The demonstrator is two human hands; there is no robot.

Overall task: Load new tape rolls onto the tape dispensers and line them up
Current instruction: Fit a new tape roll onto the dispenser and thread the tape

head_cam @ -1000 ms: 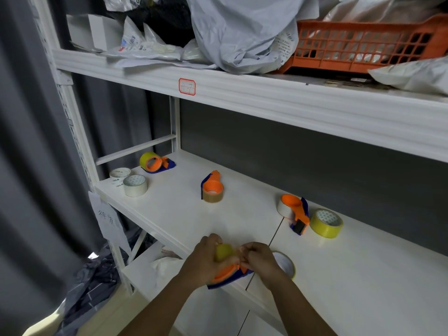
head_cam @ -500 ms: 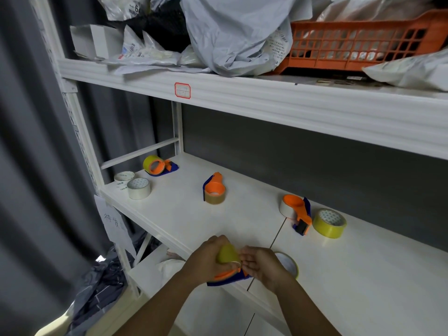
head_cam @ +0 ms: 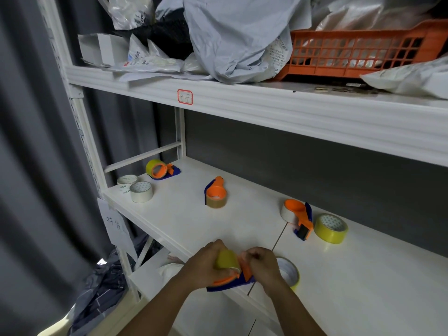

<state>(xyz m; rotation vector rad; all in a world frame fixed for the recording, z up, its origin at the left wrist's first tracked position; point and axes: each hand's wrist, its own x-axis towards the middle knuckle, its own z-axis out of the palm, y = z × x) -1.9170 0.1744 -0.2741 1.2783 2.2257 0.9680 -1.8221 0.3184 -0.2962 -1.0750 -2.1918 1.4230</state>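
A white laminate shelf board (head_cam: pixel 242 229) carries three orange-and-blue tape dispensers: one with a yellow roll (head_cam: pixel 158 169), one with a brown roll (head_cam: pixel 215 194), one with a white roll (head_cam: pixel 297 215). Loose rolls are set around them: two white (head_cam: pixel 141 191), seemingly, at the left end, and two yellow (head_cam: pixel 331 227) on the right.

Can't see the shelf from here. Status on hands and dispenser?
Left hand grips yellow roll; right hand pinches orange dispenser. Loose roll beside right hand, not blocking.

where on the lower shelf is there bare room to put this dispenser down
Bare patch between the brown-roll dispenser and the white-roll dispenser; another at front right, past the yellow roll. Crowded at the far left by the white rolls.
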